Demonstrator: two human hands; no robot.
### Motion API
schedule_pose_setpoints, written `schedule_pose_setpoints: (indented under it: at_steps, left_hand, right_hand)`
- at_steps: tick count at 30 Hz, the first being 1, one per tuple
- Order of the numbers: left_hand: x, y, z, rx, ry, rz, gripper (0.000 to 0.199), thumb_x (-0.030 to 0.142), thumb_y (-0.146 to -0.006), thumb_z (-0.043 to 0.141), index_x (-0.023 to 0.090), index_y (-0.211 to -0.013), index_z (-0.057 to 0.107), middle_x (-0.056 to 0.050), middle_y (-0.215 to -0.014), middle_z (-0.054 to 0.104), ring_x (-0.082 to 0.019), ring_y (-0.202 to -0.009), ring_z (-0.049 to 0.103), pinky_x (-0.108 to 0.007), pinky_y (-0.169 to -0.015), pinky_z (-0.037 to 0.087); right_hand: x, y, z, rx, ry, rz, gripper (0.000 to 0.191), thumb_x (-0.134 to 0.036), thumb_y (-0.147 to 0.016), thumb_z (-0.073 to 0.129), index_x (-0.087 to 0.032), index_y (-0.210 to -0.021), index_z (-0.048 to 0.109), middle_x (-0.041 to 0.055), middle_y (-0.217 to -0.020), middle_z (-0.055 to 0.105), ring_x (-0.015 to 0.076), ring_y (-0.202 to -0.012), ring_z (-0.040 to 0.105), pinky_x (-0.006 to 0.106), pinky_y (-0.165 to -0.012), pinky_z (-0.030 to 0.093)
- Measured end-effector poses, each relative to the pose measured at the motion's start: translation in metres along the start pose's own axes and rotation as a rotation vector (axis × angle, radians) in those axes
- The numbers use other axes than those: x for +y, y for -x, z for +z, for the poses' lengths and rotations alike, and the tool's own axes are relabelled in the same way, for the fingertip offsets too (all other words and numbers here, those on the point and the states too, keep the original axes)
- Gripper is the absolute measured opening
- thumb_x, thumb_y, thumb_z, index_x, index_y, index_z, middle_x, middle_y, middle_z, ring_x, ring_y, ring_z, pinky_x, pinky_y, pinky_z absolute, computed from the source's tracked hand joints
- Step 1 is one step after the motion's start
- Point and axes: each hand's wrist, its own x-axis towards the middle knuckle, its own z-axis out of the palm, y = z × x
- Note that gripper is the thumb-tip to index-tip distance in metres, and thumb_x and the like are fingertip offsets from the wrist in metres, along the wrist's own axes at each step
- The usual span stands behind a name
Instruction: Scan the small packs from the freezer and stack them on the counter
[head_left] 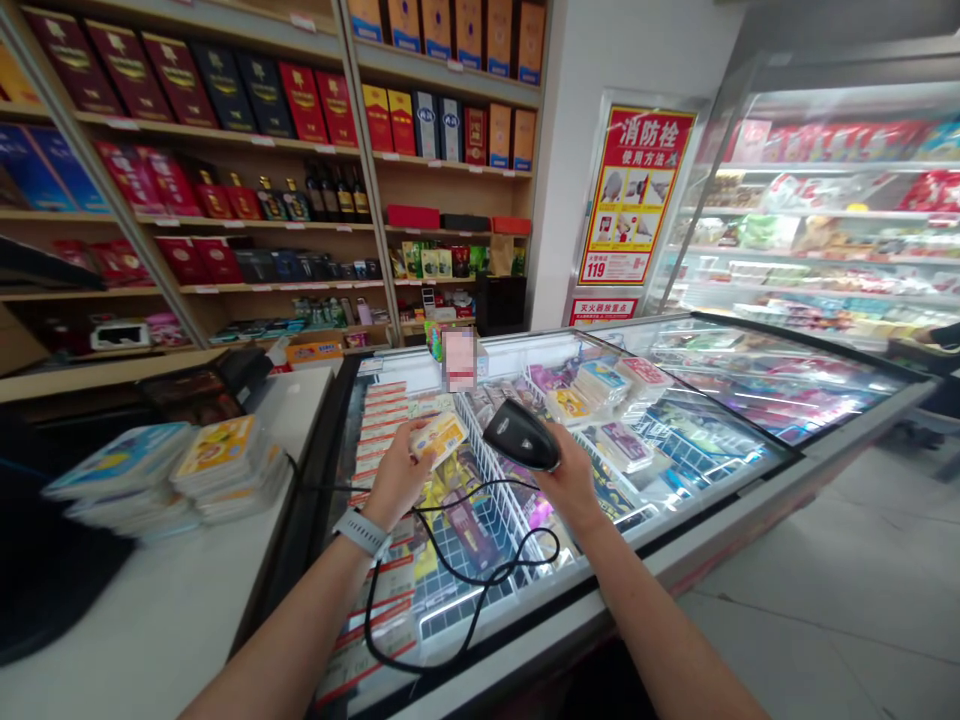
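My left hand (403, 468), with a grey band at the wrist, is closed on the edge of a small yellow-and-white flat pack (441, 440). In my right hand (571, 478) is a black barcode scanner (521, 435), its head pointing left toward the pack, a short gap apart. The scanner's black cable (480, 580) hangs in loops over the freezer's glass top. Both hands are above the chest freezer (525, 640), whose wire baskets hold packaged goods. On the glass to the right lie stacks of flat packs (600, 385) and a purple-labelled pack (626, 443).
To the left, a white counter (202, 590) bears stacks of blue-labelled packs (131, 460) and yellow-labelled packs (221, 450). Shelves of boxes and bottles (300, 195) line the back. A lit open cooler (825, 220) stands at right beside the tiled floor (840, 590).
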Motion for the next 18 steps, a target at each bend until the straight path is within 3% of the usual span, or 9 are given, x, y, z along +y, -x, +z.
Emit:
schedule_pose_setpoints:
  at_steps: [7,12,18]
  left_hand:
    - [-0.002,-0.006,0.004,0.003,0.147,0.011,0.059,0.026,-0.074,0.061,0.018,-0.131,0.048,-0.012,-0.12,0.063,-0.017,-0.079,0.067,-0.026,-0.062,0.055]
    - [-0.002,-0.005,0.006,-0.043,0.212,0.052,0.071,0.024,-0.073,0.063,0.018,-0.14,0.042,-0.013,-0.123,0.063,-0.019,-0.09,0.068,-0.027,-0.071,0.057]
    - [0.004,-0.002,0.007,-0.008,0.266,0.056,0.073,0.024,-0.073,0.064,0.019,-0.142,0.041,-0.014,-0.133,0.057,-0.021,-0.098,0.067,-0.031,-0.077,0.058]
  right_hand:
    - [-0.003,0.019,-0.015,-0.064,0.038,-0.021,0.031,-0.022,-0.08,0.059,-0.023,-0.111,0.058,0.0073,-0.101,0.066,0.0239,-0.097,0.062,0.039,-0.084,0.05]
    - [0.001,0.022,-0.012,-0.06,0.046,-0.007,0.024,-0.028,-0.083,0.057,-0.022,-0.106,0.059,0.0081,-0.099,0.066,0.0245,-0.094,0.062,0.039,-0.082,0.05]
    - [0.004,0.025,-0.01,-0.058,0.061,-0.038,0.028,-0.026,-0.082,0.057,-0.022,-0.11,0.057,0.0085,-0.101,0.065,0.0254,-0.096,0.062,0.041,-0.083,0.05]
